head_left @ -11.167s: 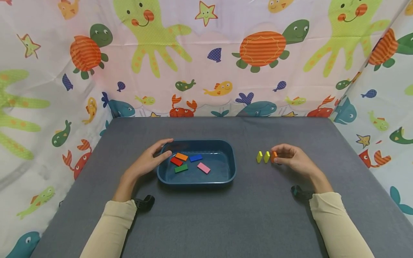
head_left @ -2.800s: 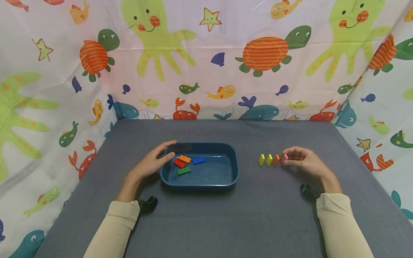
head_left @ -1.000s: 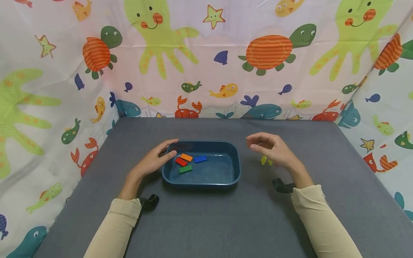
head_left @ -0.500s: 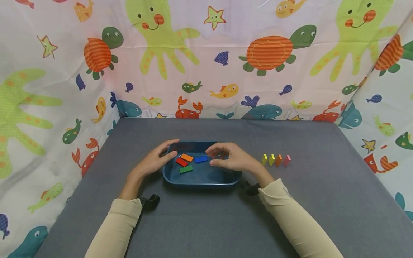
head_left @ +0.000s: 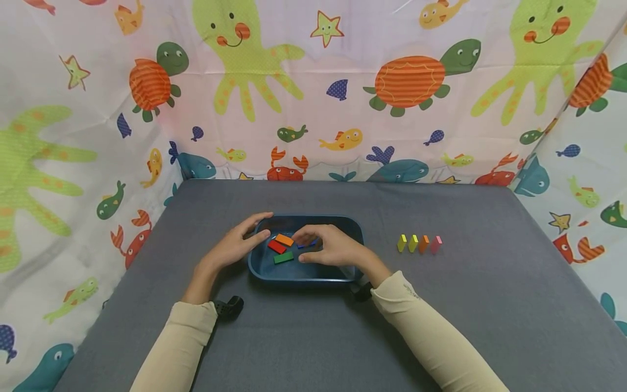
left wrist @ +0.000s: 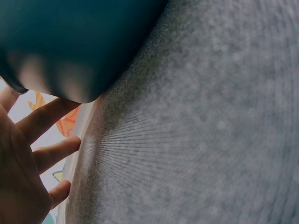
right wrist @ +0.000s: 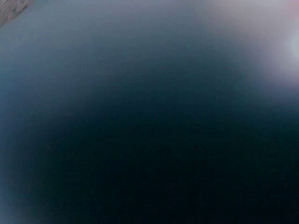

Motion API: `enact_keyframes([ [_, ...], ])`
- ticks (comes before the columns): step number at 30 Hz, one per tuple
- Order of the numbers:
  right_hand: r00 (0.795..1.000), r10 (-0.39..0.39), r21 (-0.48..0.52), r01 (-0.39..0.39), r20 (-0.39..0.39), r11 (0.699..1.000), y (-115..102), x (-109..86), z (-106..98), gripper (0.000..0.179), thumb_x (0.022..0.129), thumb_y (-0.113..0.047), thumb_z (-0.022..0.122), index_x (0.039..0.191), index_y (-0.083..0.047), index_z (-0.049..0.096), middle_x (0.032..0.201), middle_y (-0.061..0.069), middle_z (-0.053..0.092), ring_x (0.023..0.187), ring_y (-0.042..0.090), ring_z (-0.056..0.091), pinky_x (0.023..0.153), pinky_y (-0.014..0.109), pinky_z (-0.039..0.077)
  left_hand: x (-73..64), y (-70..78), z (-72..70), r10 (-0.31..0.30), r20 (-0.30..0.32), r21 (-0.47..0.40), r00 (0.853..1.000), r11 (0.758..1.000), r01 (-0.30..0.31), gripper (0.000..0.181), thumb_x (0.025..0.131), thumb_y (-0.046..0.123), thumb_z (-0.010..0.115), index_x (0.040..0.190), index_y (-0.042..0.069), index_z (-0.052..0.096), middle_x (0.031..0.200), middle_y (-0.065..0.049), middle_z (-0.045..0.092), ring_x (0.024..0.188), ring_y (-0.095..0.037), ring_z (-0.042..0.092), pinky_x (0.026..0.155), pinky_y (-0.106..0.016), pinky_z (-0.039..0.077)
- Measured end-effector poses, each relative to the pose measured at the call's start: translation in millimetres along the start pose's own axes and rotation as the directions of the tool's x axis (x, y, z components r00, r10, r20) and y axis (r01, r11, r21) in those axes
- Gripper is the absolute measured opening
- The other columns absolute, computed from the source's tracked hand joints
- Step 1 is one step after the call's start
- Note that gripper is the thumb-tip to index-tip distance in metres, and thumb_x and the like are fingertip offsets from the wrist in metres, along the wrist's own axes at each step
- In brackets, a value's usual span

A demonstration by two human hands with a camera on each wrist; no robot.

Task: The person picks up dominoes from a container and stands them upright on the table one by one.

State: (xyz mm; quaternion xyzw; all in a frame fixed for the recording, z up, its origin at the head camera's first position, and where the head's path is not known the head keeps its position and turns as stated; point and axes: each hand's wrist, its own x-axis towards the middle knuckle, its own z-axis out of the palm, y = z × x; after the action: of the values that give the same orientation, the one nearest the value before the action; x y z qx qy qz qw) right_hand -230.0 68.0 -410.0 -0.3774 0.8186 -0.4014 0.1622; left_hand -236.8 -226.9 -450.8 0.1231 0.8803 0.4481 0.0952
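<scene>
Green block (head_left: 283,258) lies nearest in the blue tray (head_left: 301,281), then red block (head_left: 276,247), blue block (head_left: 306,245) and orange block (head_left: 284,240). The right hand (head_left: 335,247) has just left four upright blocks (head_left: 424,244) at right for the blue one, thumb and fingers parted; the left hand (head_left: 230,247) touches the tray's left end, fingers spread. Work looks half done.

We see the head view bright and mostly sharp, a pinkish glow on the curtain (head_left: 308,76) and soft shadows on the surface (head_left: 303,332). Our left wrist view looks soft and grainy; the right is dark and blurred, glare at its right edge.
</scene>
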Motion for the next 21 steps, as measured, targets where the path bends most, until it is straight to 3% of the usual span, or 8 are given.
enact_keyframes([
  [5,0.999,0.042,-0.071,-0.042,-0.007,0.997,0.6,1.0,-1.1,0.05,0.093,-0.021,0.075,0.137,-0.004,0.059,0.137,0.016,0.065,0.127,0.033,0.062,0.104,0.054,0.052,-1.0,1.3,-0.8,0.008,0.01,-0.012,1.0,1.0,-0.008,0.053,0.102,0.047,0.058,0.152,0.043,0.041,0.166,-0.001,0.033,0.154,-0.041,0.028,0.118,-0.07,0.026],
  [12,0.992,0.127,-0.214,-0.12,0.019,0.97,7.2,1.4,3.4,0.061,0.093,-0.03,0.074,0.146,-0.009,0.053,0.147,0.01,0.058,0.136,0.03,0.054,0.115,0.052,0.043,-2.5,-1.0,-1.3,-0.001,0.016,-0.01,1.0,1.0,0.001,0.053,0.102,0.049,0.058,0.151,0.044,0.04,0.166,-0.002,0.032,0.153,-0.041,0.029,0.118,-0.071,0.026],
  [16,0.987,0.156,-0.22,-0.144,0.04,0.965,6.6,-0.1,4.6,0.064,0.093,-0.029,0.074,0.149,-0.009,0.05,0.149,0.012,0.056,0.137,0.033,0.051,0.115,0.054,0.042,-1.9,-1.6,-0.7,0.001,0.017,-0.014,1.0,1.0,-0.001,0.052,0.102,0.049,0.058,0.151,0.044,0.041,0.166,-0.001,0.033,0.153,-0.04,0.029,0.118,-0.071,0.027],
  [21,0.99,0.129,-0.184,-0.116,0.059,0.976,7.4,-1.4,2.0,0.061,0.094,-0.025,0.074,0.147,-0.006,0.051,0.142,0.013,0.062,0.132,0.031,0.057,0.112,0.053,0.045,-2.1,1.4,-1.2,0.004,0.018,-0.024,1.0,1.0,-0.003,0.052,0.102,0.048,0.058,0.151,0.044,0.041,0.167,-0.002,0.032,0.154,-0.041,0.027,0.118,-0.07,0.027],
])
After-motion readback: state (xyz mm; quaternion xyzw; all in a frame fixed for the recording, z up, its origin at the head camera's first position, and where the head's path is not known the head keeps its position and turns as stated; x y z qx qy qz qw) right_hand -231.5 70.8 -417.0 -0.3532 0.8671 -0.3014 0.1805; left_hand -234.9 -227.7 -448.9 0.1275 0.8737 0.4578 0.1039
